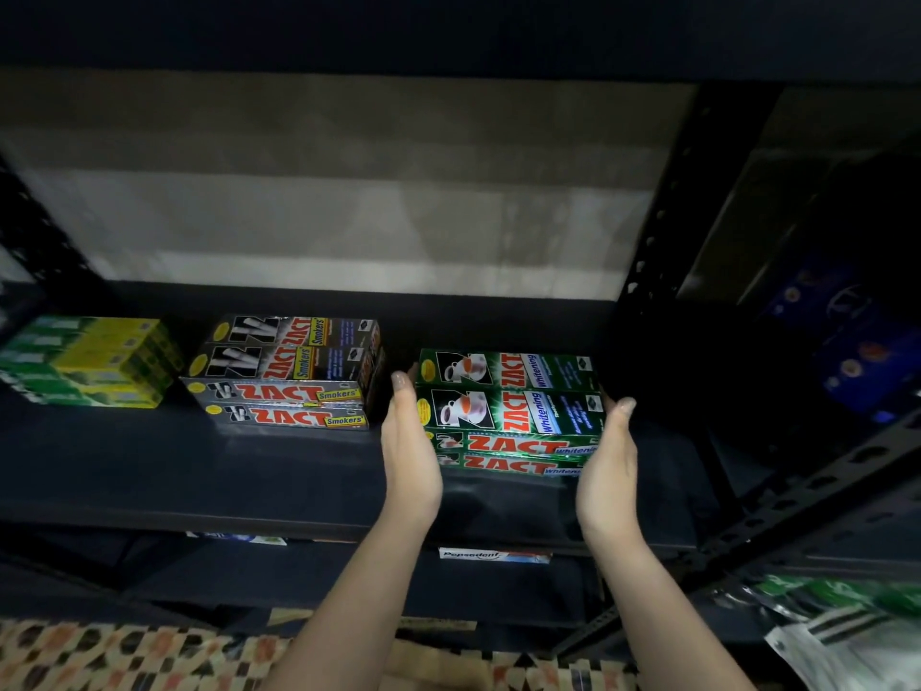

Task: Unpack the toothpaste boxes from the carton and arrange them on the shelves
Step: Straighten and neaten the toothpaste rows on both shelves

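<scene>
A stack of green Zact Whitening toothpaste boxes [513, 413] sits on the dark shelf [199, 471], right of centre. My left hand [406, 441] lies flat against the stack's left end, fingers straight. My right hand [610, 458] presses the right end the same way, so the stack is squeezed between both palms. To the left stands a stack of black and silver Zact Smokers boxes [291, 371], and further left a stack of green and yellow boxes [94, 361]. No carton is in view.
A black perforated shelf upright [663, 202] rises at the right, with a slanted brace [807, 506] below it. A Pepsodent box [493, 556] shows on the lower shelf. Blue packs [857, 341] sit in the dark right bay. Plastic packets [847, 630] lie bottom right.
</scene>
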